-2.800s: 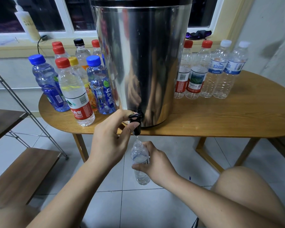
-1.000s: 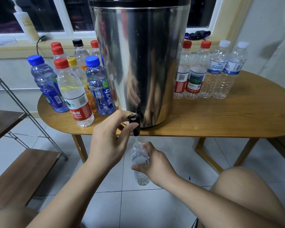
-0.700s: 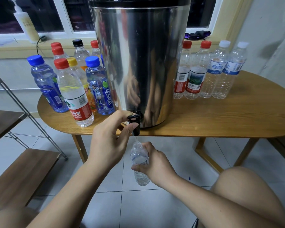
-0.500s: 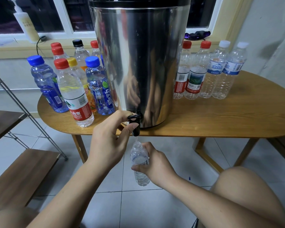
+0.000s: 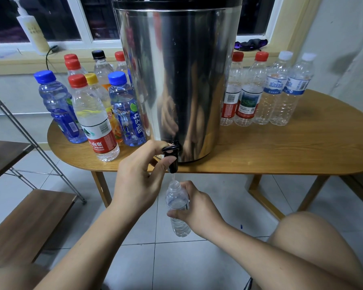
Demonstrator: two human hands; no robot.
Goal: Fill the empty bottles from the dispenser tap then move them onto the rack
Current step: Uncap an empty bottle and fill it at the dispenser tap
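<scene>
Head view: bottle (image 5: 176, 198) in right hand (image 5: 200, 213), below tap (image 5: 174, 166).

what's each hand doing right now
left hand: gripping the dispenser tap
right hand: holding the small clear bottle under it

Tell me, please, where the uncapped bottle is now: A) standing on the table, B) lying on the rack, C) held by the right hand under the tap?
C: the right hand grips the uncapped bottle just below the black tap, which the left hand holds, off the table.
</scene>
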